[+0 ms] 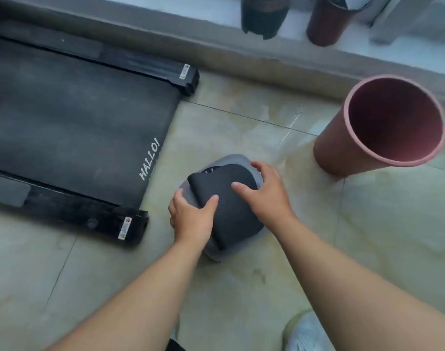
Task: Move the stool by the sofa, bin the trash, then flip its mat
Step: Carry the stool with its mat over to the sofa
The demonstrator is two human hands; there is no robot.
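Big picture first: the dark treadmill [72,127] lies well off to the left of both hands, and the pink bin [383,127] stands open-mouthed up and to the right of the right hand, near but not touching anything in play. I can't see inside it well enough to say whether the trash is in.

Down to the action: the low grey stool [216,249] sits on the tiled floor [241,300] directly under both hands, and on top of it the black mat [231,206], its left edge curled up and over. That curl tells the story, I'd say: soft, light, floppy stuff that folds rather than lifts flat, probably a bit grippy. Best taken at the edge, both hands, and peeled over.

The left hand [191,219] is at the stool's left side, fingers wrapped around the grey rim, thumb lying across the rolled edge of the mat, so a closed hold on mat and rim together. The right hand [264,193] is spread wide on the mat's far right side, fingers splayed and pressing down, not pinching anything. So the mat lies between the two hands, beneath the right palm and rolling up against the left thumb. The flip looks mid-way, by my reading.
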